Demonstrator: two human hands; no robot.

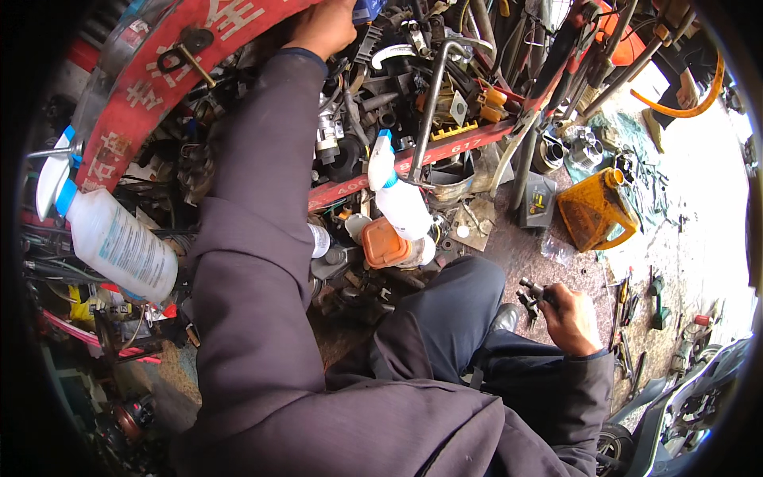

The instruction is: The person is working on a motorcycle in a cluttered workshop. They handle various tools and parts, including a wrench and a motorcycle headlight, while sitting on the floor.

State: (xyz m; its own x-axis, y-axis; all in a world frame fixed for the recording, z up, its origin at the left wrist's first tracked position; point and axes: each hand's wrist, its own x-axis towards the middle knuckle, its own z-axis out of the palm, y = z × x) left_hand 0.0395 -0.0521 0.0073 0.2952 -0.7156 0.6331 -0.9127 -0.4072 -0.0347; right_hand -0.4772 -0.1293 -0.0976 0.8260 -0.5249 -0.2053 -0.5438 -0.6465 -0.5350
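Note:
My left hand [326,25] reaches up to the top edge, beside a blue object [367,9] and dark metal parts; its fingertips are hidden, so I cannot tell what it holds. My right hand [568,314] is low at right, closed round a small metal fitting [536,288] with dark pieces, above my bent leg. A white spray bottle [405,208] stands mid-view near an orange square container [381,242]. A larger spray bottle [119,242] is at the left, beside my forearm.
A red lettered rack [135,95] holds piled parts and hoses. A yellow jerrycan [596,211], grey case [537,199] and scattered tools [658,306] lie on the floor. A co-worker's hand [685,94] shows upper right; a scooter [683,413] lower right.

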